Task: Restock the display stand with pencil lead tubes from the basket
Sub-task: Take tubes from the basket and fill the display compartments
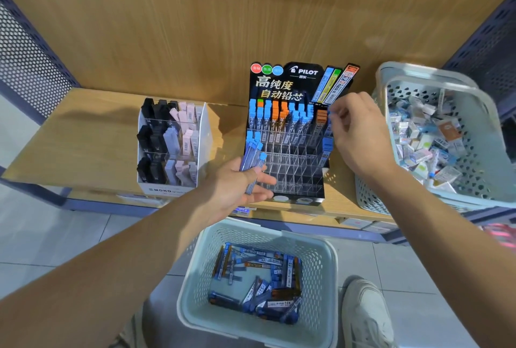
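Blue-capped lead tubes (252, 160) fill the grip of the left hand (237, 188); the right hand (357, 135) pinches another at the stand (296, 169).

The black tiered acrylic display stand (279, 88) is set on the wooden shelf (83, 135) between a white eraser box (164, 190), left, and a pale perforated plastic basket (371, 191), right; another such basket (321, 278), holding pencil lead tubes (259, 278), is placed below in front.

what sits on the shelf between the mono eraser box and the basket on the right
The Pilot display stand, partly filled with lead tubes, as the head view shows.
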